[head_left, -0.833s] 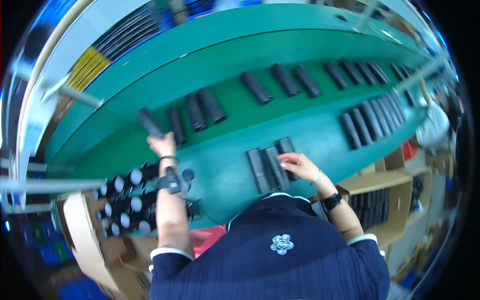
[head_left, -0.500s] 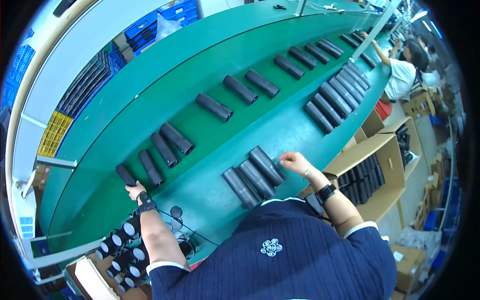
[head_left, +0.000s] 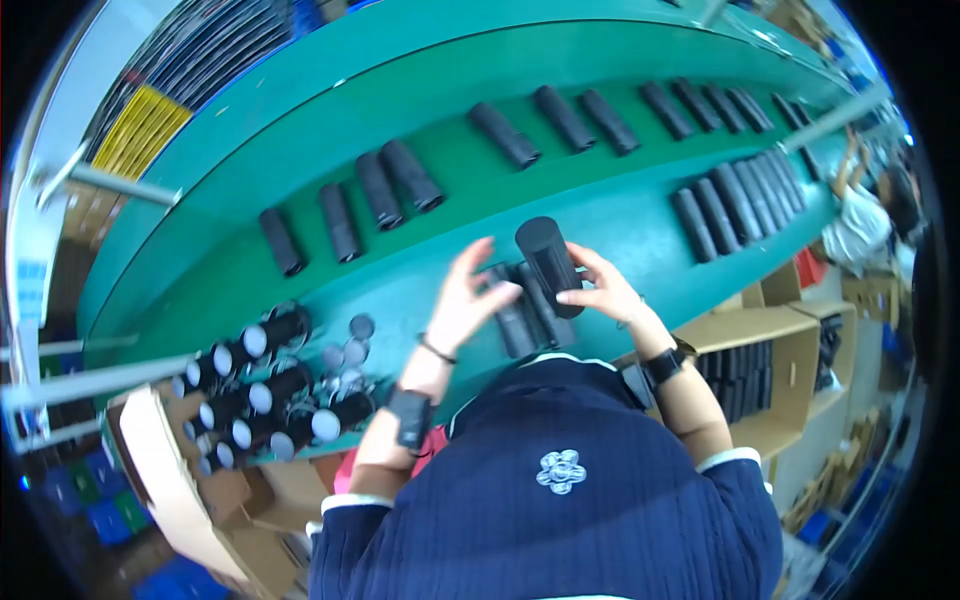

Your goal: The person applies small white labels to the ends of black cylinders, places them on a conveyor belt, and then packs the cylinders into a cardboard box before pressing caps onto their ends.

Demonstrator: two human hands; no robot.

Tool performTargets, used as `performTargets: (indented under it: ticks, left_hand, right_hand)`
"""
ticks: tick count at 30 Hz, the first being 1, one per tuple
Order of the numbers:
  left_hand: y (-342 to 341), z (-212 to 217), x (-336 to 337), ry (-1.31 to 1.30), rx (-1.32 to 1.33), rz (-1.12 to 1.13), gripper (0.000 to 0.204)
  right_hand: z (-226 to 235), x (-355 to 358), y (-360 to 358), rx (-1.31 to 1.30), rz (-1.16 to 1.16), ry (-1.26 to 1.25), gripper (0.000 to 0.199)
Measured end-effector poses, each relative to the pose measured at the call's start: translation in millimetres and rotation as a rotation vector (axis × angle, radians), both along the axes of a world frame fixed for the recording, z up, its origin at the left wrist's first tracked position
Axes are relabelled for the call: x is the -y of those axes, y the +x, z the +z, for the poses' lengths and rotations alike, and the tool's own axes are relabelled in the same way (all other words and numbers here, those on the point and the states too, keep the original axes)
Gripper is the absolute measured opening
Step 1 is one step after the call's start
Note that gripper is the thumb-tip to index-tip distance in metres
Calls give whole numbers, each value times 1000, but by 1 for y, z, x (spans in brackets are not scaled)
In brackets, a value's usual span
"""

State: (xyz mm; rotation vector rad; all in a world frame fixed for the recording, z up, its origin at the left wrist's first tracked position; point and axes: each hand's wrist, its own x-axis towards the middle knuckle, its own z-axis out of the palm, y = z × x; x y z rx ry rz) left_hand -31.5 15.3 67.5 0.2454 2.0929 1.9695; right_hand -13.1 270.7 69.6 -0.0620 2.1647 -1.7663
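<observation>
While left fingers [head_left: 469, 260] hover (spread), right fingers [head_left: 580, 297] hold a cylinder [head_left: 547, 262].

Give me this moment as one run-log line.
left hand: open, empty | right hand: holding black tube | nearby: other black tubes on green table

Bare table [head_left: 640, 225] is running between the right fingers [head_left: 572, 297] and the grouped cylinders [head_left: 738, 205] farther right, leaving passage; a raised cylinder [head_left: 546, 258] and the lying cylinders [head_left: 516, 330] are obstructing the left fingers' [head_left: 476, 252] rightward path, white-ended tubes [head_left: 275, 392] crowding the near left
</observation>
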Motion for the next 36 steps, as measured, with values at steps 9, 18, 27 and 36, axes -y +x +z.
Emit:
performTargets:
  ticks: [9, 18, 27, 36]
  left_hand:
    - [48, 16, -4, -50, -241, 62, 69]
    - [61, -3, 2, -131, -452, -3, 68]
    - [46, 39, 4, 834, 113, 161, 50]
    - [41, 7, -2, 863, 450, 350, 56]
  right_hand:
    - [55, 56, -2, -104, 308, -320, 72]
    - [38, 87, -6, -368, 281, -194, 27]
    - [9, 79, -4, -304, 434, -196, 72]
    - [32, 97, 3, 76, 226, -214, 104]
